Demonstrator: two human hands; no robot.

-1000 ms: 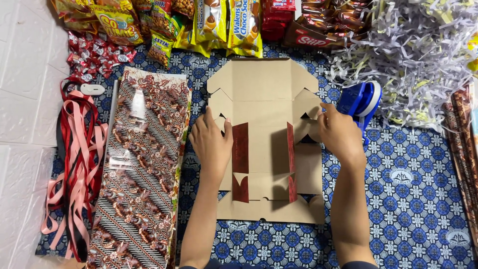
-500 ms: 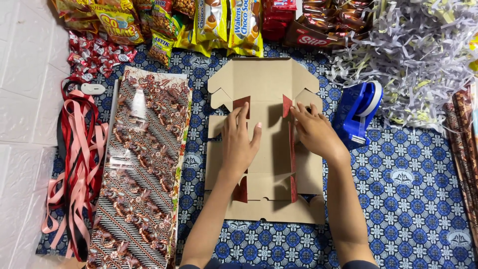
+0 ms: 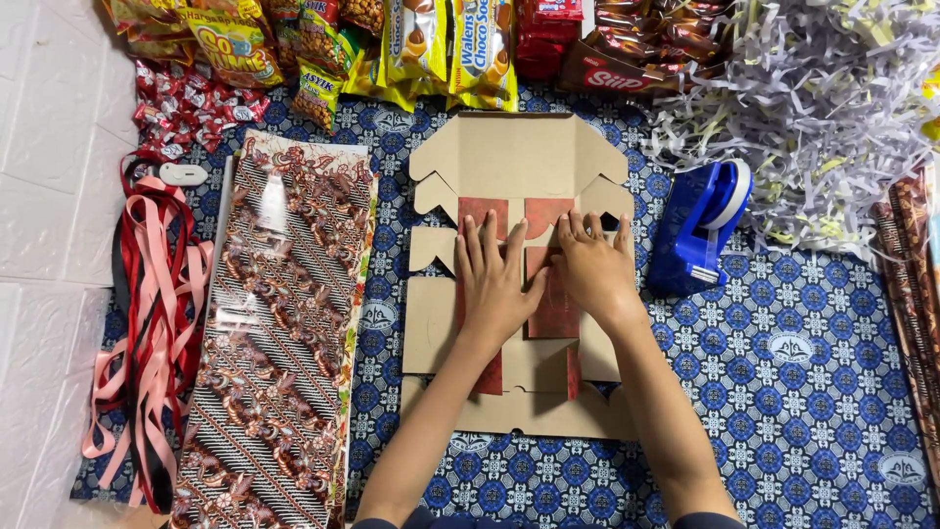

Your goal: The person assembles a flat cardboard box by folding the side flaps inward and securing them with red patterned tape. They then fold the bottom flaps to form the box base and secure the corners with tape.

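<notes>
A flat brown cardboard box blank (image 3: 519, 157) lies unfolded on the blue patterned cloth (image 3: 803, 372), its red-faced side flaps folded inward over the middle. My left hand (image 3: 494, 279) presses flat on the left red flap, fingers spread and pointing away from me. My right hand (image 3: 592, 269) presses flat on the right red flap beside it, the two hands nearly touching. Neither hand grips anything.
A blue tape dispenser (image 3: 700, 230) stands just right of the box. A long batik-patterned wrapped sheet (image 3: 279, 333) lies to the left, red and pink ribbons (image 3: 147, 343) beyond it. Snack packets (image 3: 431, 44) line the far edge; shredded paper (image 3: 813, 108) is heaped at the far right.
Both hands moved from the box's outer sides to its middle, folding the red side flaps inward and pressing them flat.
</notes>
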